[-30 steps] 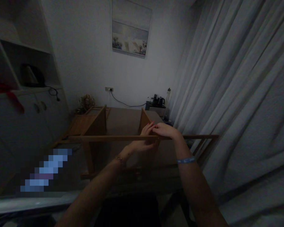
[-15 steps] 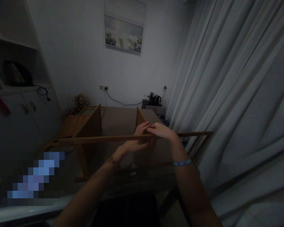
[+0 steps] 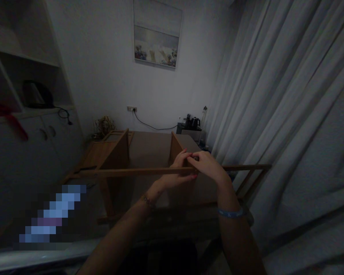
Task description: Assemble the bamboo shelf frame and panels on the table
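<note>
A wooden frame with a long front rail [image 3: 143,171] and upright panels [image 3: 178,147] stands before me on the table. My left hand [image 3: 172,179] is wrapped round the rail near the right-hand panel, fingers above and thumb below. Just to its right, my right hand [image 3: 208,165] bends over the rail with its fingertips pinched together. Something small and dark shows between those fingertips, too dim to make out. The fingers of both hands meet at this joint of rail and panel.
A slatted wooden piece [image 3: 87,154] lies at the left. Dark slim items [image 3: 86,168] rest near the rail's left end. A kettle [image 3: 37,94] stands on the cabinet shelf. A white curtain [image 3: 289,95] hangs close on the right. A black appliance [image 3: 189,128] sits at the back.
The view has shifted, so everything sits further right. My right fingers have drawn back from over the left hand to its right, and my left thumb now shows below the rail.
</note>
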`<state>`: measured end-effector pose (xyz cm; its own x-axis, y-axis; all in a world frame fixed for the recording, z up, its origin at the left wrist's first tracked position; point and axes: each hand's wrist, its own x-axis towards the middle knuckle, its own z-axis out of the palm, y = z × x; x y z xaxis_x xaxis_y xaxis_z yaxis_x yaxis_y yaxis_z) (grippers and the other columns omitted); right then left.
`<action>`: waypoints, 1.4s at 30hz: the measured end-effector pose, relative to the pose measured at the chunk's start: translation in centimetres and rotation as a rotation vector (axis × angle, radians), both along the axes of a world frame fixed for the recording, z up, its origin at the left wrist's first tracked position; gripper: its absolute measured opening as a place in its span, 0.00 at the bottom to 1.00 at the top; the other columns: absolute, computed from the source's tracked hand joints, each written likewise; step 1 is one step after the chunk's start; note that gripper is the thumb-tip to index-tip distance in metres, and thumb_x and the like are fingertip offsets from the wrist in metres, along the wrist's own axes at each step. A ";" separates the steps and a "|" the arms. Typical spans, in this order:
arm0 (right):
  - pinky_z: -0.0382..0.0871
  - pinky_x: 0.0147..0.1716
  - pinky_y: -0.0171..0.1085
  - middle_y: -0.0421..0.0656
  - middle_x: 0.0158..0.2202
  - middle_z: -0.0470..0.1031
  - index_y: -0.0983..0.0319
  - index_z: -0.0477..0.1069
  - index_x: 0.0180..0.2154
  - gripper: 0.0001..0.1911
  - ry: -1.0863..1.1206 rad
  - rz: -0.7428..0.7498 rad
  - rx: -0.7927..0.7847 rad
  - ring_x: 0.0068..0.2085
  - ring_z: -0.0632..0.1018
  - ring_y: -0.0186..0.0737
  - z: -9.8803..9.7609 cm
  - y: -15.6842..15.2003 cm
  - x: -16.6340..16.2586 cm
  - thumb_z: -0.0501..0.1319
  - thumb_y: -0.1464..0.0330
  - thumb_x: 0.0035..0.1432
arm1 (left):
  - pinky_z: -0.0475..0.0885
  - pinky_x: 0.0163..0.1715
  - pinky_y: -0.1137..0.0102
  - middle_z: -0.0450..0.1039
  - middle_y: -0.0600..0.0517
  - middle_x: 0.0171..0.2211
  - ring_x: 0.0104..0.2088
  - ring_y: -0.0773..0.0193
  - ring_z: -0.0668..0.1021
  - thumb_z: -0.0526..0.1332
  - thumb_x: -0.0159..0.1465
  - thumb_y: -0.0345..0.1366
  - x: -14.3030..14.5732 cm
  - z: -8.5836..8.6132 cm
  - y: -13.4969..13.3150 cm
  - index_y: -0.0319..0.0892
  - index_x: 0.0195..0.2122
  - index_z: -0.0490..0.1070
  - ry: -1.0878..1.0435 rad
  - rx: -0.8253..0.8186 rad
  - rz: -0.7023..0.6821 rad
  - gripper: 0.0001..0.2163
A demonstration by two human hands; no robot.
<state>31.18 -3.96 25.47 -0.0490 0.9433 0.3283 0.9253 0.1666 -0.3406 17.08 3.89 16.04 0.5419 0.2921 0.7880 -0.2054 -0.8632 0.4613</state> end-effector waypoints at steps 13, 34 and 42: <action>0.58 0.41 0.40 0.43 0.35 0.76 0.61 0.74 0.42 0.15 -0.046 -0.117 0.609 0.37 0.71 0.43 -2.9 -4.2 0.3 0.50 0.65 0.68 | 0.53 0.66 0.46 0.54 0.44 0.62 0.68 0.47 0.50 0.65 0.60 0.49 1.0 -0.4 0.3 0.50 0.65 0.50 0.026 0.171 0.056 0.35; 0.69 0.45 0.45 0.52 0.45 0.73 0.62 0.67 0.47 0.15 0.663 -0.288 0.788 0.46 0.74 0.46 -17.2 -3.2 -1.6 0.51 0.60 0.67 | 0.53 0.65 0.45 0.55 0.43 0.55 0.66 0.47 0.52 0.65 0.57 0.53 2.4 -1.5 0.4 0.46 0.53 0.53 -0.125 0.140 0.123 0.30; 0.68 0.44 0.48 0.52 0.37 0.76 0.62 0.73 0.40 0.22 0.572 -0.275 0.552 0.42 0.75 0.49 -20.2 -1.4 -0.9 0.46 0.57 0.66 | 0.56 0.64 0.48 0.57 0.45 0.50 0.62 0.48 0.57 0.63 0.57 0.58 2.6 -0.5 0.4 0.46 0.46 0.58 -0.041 0.041 0.138 0.26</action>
<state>30.30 -5.40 5.25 0.4737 0.5941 0.6501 0.6668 0.2403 -0.7055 19.68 4.33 15.52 0.4657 0.3288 0.8216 -0.1016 -0.9024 0.4188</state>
